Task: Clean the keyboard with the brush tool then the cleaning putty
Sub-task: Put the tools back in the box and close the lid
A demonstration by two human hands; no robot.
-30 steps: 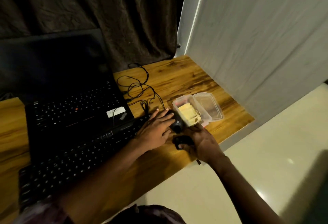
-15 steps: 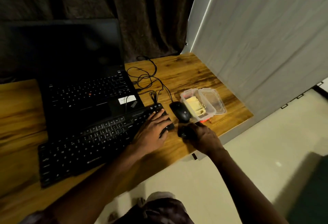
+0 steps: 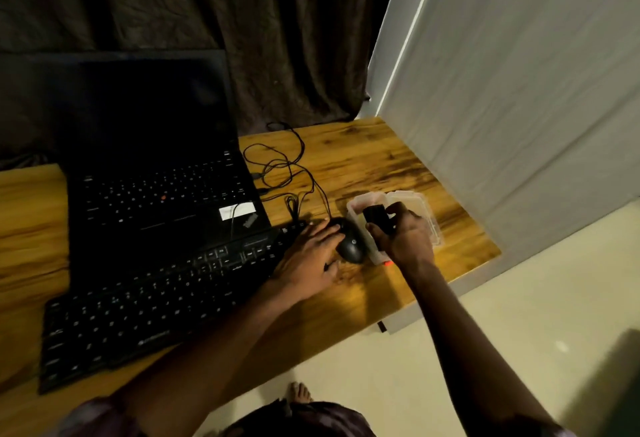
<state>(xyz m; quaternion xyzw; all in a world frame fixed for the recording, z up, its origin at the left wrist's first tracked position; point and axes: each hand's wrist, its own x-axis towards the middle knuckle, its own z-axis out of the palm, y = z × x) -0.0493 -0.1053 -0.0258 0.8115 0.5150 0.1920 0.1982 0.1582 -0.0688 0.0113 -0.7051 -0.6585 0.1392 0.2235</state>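
Observation:
A black external keyboard [image 3: 145, 308] lies along the front of the wooden desk [image 3: 363, 159], in front of an open black laptop [image 3: 152, 173]. My left hand [image 3: 308, 260] rests with straight fingers on the keyboard's right end, fingertips touching a black mouse [image 3: 351, 249]. My right hand [image 3: 403, 235] grips a short black brush tool [image 3: 379, 216], raised over a clear plastic box [image 3: 356, 202] with its lid open. The putty in the box is hidden behind my hand.
Tangled black cables [image 3: 284, 166] lie right of the laptop. A white wall panel [image 3: 519, 90] stands close behind the box. The desk's right corner [image 3: 491, 253] drops to a pale floor [image 3: 502, 332]. A dark curtain [image 3: 242, 20] hangs behind.
My right hand rose from the desk's front edge to above the plastic box, with the black tool now upright. My left hand slid right onto the mouse. The camera view shifted.

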